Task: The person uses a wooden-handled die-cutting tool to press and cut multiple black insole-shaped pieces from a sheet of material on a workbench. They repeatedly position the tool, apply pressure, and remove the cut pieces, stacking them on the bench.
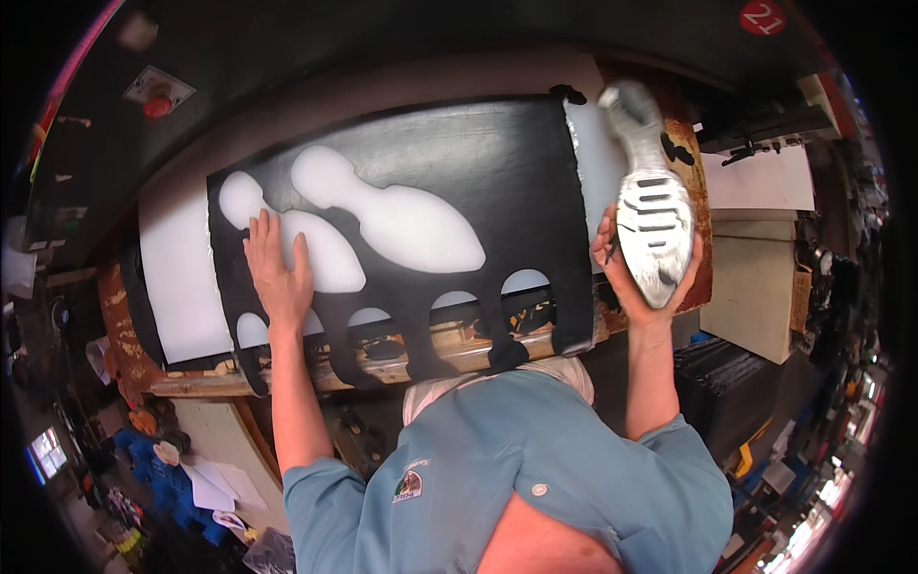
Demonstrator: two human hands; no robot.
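My right hand [636, 304] is wrapped round a silver sole-shaped cutting die [656, 225], held up over the right end of the bench with its narrow end pointing away from me. Slots and short bars run across the die's middle. A black rubber-like sheet [516, 172] lies across a white board [177, 287]. Two whole sole-shaped openings in the sheet show white beneath, and several partly cut ones form a scalloped near edge. With fingers stretched out, my left hand [277, 277] rests on the sheet at the left opening, partly covering it.
A dark machine body with a red button [157, 105] overhangs the bench's far side. The worn wooden bench edge [382, 368] runs just before my body. Stacked black sheets [727, 383] stand at right. Blue items [163, 478] and white papers [210, 486] lie at lower left.
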